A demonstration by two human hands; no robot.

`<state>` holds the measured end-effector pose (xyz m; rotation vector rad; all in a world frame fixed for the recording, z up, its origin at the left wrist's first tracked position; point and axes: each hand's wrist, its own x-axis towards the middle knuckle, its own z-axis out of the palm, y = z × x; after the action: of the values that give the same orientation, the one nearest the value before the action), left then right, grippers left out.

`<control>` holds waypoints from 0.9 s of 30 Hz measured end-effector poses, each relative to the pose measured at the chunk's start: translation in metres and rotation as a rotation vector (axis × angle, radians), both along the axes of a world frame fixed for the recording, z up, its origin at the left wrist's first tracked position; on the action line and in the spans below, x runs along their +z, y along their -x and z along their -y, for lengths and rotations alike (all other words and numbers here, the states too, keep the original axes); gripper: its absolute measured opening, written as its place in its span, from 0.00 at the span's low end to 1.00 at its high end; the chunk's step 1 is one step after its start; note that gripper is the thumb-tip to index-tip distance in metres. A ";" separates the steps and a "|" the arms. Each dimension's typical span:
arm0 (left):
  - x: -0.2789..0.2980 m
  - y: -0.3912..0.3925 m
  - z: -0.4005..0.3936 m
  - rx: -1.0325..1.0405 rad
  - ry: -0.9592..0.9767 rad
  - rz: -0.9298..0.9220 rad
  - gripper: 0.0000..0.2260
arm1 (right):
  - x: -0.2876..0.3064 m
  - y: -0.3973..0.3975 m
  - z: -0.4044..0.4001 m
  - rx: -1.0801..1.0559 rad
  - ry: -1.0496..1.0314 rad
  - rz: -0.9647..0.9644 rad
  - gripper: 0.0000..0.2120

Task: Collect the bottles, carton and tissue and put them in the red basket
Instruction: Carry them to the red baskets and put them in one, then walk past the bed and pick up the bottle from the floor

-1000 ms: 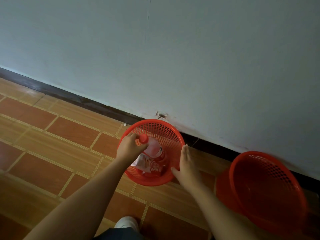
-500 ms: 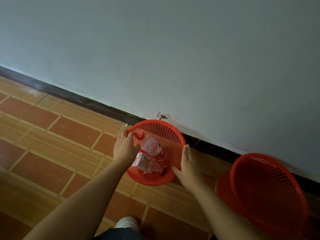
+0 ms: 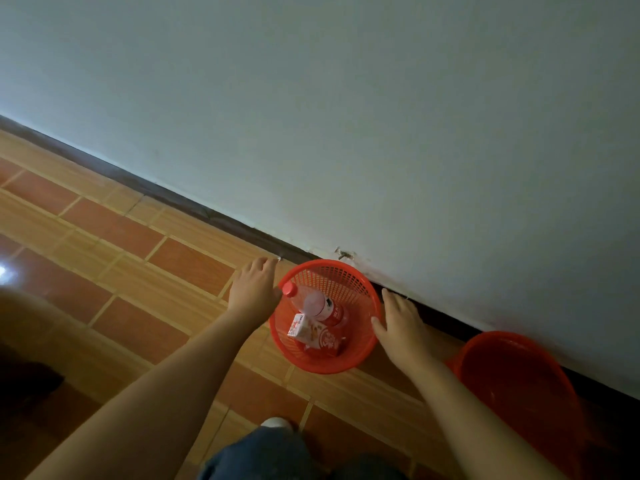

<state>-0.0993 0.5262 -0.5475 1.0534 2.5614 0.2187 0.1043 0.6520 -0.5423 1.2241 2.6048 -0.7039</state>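
red basket stands on the tiled floor, close against the dark skirting board at the foot of the pale wall. inside it: one clear bottle with a red cap and red label, leaning with the cap toward the left rim; a small carton lying below the bottle; a red-and-white packet beside the carton, print too small to read. tissue not identified with certainty.

my left hand sits just outside the left rim, fingers spread, grip apart and holding nothing; whether it touches the rim i cannot tell. my right hand is at the right rim, fingers extended, thumb at or on the rim edge, grip apart, nothing in it.

a second red basket lies tipped toward me to the right, near the same skirting, apart from the first. its inside is dim; contents cannot be made out.

bottom of view: my knee in dark fabric and a white shoe tip on the floor. bright glare spot on the tiles at far left.
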 end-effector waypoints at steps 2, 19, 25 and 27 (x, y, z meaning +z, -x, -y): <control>0.044 0.008 0.009 -0.092 0.065 -0.087 0.25 | 0.040 0.007 -0.002 0.046 -0.029 -0.008 0.26; 0.496 -0.010 0.139 0.021 0.039 -0.434 0.17 | 0.471 0.049 0.064 0.581 -0.261 -0.284 0.22; 0.588 -0.042 0.222 0.241 -0.016 -0.458 0.19 | 0.558 0.053 0.114 0.729 -0.289 -0.336 0.22; 0.605 -0.051 0.251 0.308 -0.006 -0.463 0.20 | 0.575 0.059 0.133 0.772 -0.288 -0.361 0.22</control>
<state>-0.0483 0.2754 0.0573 0.7737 3.1394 0.0624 0.0457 0.5185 0.0327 0.0491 3.1967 -0.4191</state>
